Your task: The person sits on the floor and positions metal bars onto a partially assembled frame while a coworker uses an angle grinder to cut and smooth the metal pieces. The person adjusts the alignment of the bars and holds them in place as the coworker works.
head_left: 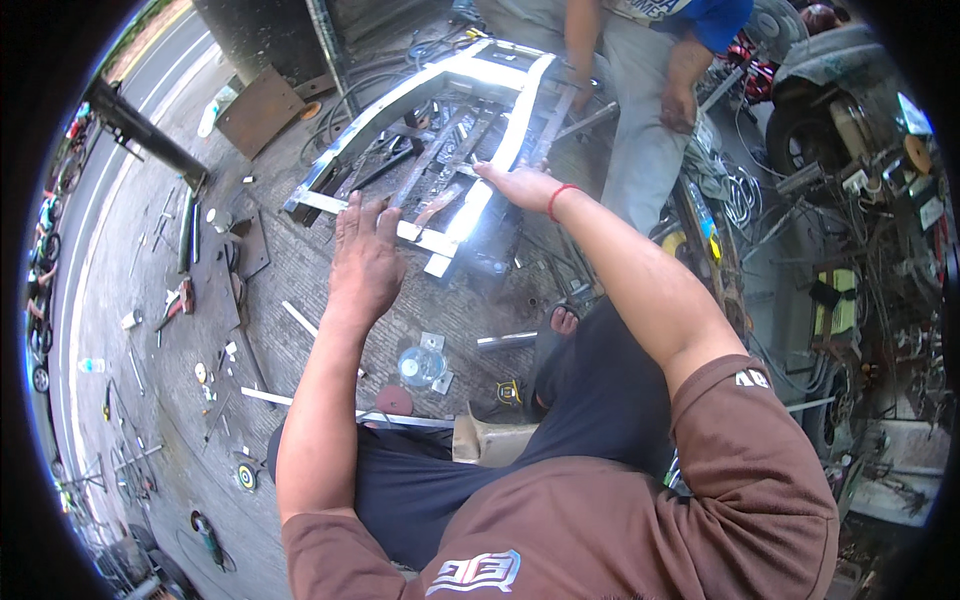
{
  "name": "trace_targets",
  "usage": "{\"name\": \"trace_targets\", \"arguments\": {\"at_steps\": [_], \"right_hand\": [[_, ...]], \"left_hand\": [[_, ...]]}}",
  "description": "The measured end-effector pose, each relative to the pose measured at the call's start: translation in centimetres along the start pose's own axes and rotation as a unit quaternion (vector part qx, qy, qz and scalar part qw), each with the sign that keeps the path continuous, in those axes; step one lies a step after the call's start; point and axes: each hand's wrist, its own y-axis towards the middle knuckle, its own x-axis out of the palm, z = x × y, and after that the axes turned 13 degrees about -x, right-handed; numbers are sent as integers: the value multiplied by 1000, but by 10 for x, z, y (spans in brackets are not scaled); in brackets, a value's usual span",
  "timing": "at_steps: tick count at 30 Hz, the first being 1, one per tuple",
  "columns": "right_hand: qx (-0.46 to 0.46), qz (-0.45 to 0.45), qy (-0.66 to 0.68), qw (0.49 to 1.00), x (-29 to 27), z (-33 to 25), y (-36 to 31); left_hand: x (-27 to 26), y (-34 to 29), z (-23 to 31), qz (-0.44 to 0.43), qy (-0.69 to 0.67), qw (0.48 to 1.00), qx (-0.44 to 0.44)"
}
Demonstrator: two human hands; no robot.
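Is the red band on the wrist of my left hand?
No, the red band circles the wrist of the right hand, at the bright metal frame, while the left hand has a bare wrist.

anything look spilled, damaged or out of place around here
Nothing looks plainly spilled or damaged. The floor looks untidy, though: a thin metal strip, a tape measure and a green tool lie loose, apart from the metal frame, and might trip someone.

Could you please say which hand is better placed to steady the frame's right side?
Probably the right hand, at that side of the frame; the left hand is at its near end.
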Motion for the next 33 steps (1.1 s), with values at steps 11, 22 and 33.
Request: {"name": "trace_targets", "arguments": {"at_steps": [11,22,33], "right_hand": [[-31,68,27,997,11,-1,9],[37,258,437,861,6,10,10],[58,226,271,934,10,12,22]], "left_hand": [[-14,18,7,-12,-31,999,14],[-14,25,1,-39,-29,999,13],[-17,27,-2,-24,-24,999,30]]}}
